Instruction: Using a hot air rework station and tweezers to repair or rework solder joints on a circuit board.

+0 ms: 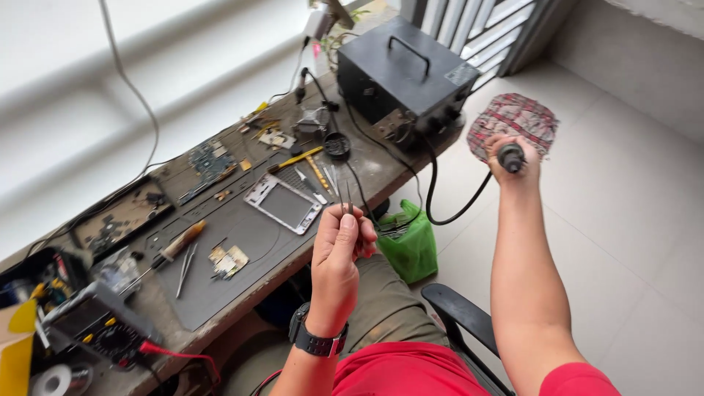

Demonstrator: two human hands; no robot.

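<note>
My left hand (pixel 339 253) is raised over the table's near edge, its fingers pinched on thin metal tweezers (pixel 345 196) that point up. Off past the table's right end, my right hand (pixel 511 160) grips a black hot-air handpiece (pixel 511 156). Its black hose (pixel 440 209) loops down and back to a black box station (pixel 402 73) with a carry handle at the table's far end. On the dark work mat (pixel 242 242) lies a stripped phone frame (pixel 284 203), just beyond my left hand.
The mat also holds a wooden-handled tool (pixel 180 244), spare tweezers (pixel 185 268), a small circuit piece (pixel 228 260) and a blue board (pixel 209 159). A green bag (pixel 411 242) hangs under the table. A chequered cloth (pixel 513 117) lies on the tiled floor. A black chair arm (pixel 458 312) is by my lap.
</note>
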